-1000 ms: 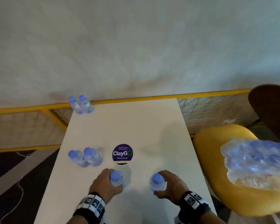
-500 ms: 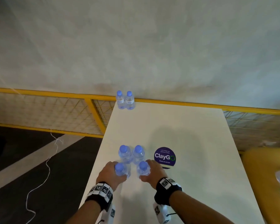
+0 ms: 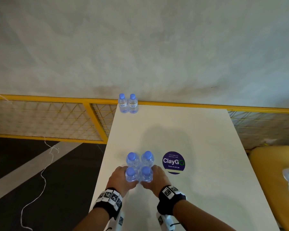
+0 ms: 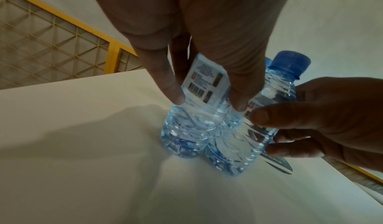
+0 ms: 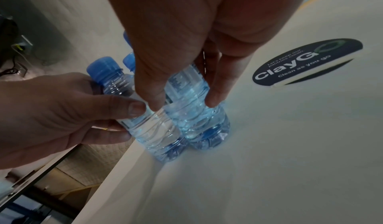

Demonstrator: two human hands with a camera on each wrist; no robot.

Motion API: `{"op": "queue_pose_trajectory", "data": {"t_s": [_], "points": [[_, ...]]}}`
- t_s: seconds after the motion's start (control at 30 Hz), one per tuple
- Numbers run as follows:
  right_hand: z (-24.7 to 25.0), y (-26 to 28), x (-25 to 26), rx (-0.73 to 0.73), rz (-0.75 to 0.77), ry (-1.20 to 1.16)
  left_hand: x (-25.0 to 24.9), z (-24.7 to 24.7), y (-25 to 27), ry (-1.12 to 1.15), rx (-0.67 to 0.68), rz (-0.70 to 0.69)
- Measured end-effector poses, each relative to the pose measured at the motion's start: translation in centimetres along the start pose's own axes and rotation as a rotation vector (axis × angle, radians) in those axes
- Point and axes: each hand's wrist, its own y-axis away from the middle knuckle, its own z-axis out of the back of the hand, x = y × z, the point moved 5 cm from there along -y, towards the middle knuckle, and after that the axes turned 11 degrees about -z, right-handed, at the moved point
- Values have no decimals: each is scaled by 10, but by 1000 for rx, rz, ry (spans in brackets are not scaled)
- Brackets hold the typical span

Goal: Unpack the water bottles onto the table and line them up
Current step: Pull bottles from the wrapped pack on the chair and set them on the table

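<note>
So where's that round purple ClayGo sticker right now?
In the head view the ClayGo sticker lies flat on the white table, just right of the four clustered water bottles and beside the right hand.

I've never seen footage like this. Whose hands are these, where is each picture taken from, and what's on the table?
No machine here: a person wears three cameras. The wide picture comes from the head, the two close ones from each wrist, looking along the fingers. The left hand grips one water bottle and the right hand grips another, both standing side by side on the white table. Two more bottles stand just behind them, and another pair at the far edge. The round purple ClayGo sticker lies to their right.
</note>
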Motion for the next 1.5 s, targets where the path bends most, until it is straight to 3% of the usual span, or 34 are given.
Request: {"op": "queue_pose_trajectory", "data": {"t_s": [0.3,0.4,0.47,0.53,0.63,0.83,1.0,1.23,1.37,1.5], "points": [[2,0,-7,45,70,57,-2,-1,6,117,-18,-39],[10,3,-32,85,49,-22,4,-2,16,182,-66,15],[20,6,-53,105,66,-32,11,-7,29,106,-73,109],[35,12,-84,151,75,-23,11,-22,43,-40,80,189],[66,29,-149,166,49,-2,-15,-58,57,-144,356,125],[153,88,-323,-36,-243,-213,-167,-148,40,-173,603,-151],[227,147,-475,-311,-542,-352,-327,-237,17,-201,666,-402],[310,177,-617,-533,-730,-541,-526,-384,50,-115,819,-680],[346,152,-650,-558,-711,-552,-570,-471,67,-143,906,-652],[371,117,-662,-526,-672,-556,-584,-509,52,5,741,-477]]}}
